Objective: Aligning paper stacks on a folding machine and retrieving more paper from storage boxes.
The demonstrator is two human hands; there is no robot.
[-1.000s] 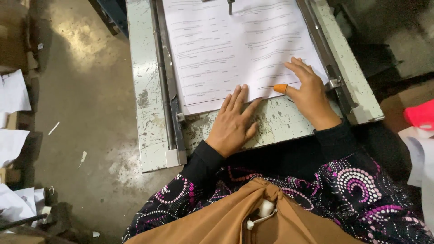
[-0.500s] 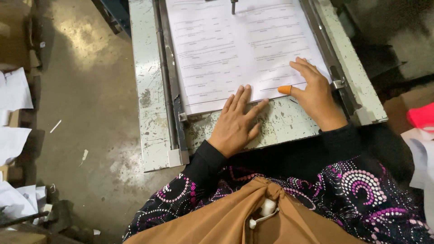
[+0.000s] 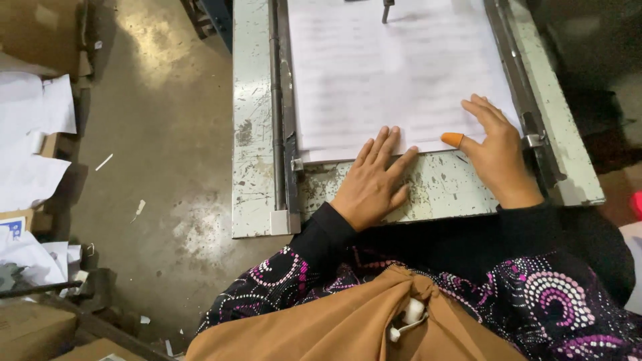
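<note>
A stack of white printed paper sheets (image 3: 394,73) lies on a worn, pale green metal machine table (image 3: 441,190). My left hand (image 3: 376,179) lies flat with fingers spread at the stack's near edge, fingertips on the paper. My right hand (image 3: 493,154) rests at the stack's near right corner, fingers spread on the sheets. Its thumb wears an orange rubber fingertip cover (image 3: 453,139). Neither hand grips anything. Black sleeves and a patterned garment cover my arms.
A metal side guide rail (image 3: 275,107) runs along the paper's left, another rail (image 3: 525,100) along the right. A dark metal pin (image 3: 386,10) stands at the far end. Concrete floor (image 3: 160,154) lies left, with loose paper piles (image 3: 33,134) and cardboard boxes (image 3: 40,327).
The view has shifted so the table sits further right and closer. Both hands stay at the paper's near edge; my right hand has moved slightly outward toward the right corner.
</note>
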